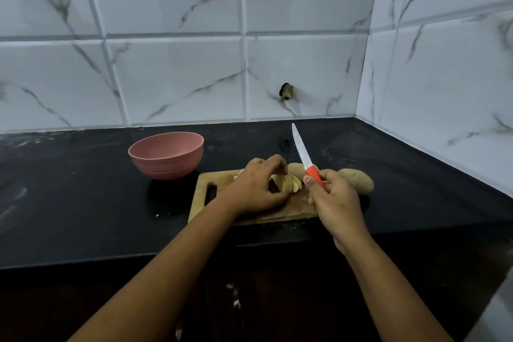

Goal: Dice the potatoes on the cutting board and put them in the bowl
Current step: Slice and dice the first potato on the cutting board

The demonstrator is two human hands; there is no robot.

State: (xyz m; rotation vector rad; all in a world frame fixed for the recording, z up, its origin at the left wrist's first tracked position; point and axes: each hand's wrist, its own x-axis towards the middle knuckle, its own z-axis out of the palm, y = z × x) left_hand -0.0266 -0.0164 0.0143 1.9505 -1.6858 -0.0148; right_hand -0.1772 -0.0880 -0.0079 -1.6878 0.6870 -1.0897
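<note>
Head view: bowl (166,155) on black counter (69,197), marble-tiled walls (172,78).

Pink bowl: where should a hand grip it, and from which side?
Pinch the rim of the bowl, coming down from above on its left side: it stands upright, mouth open, with a wide rounded wall likely too broad to wrap, and the cutting board and left hand crowd its right.
</note>
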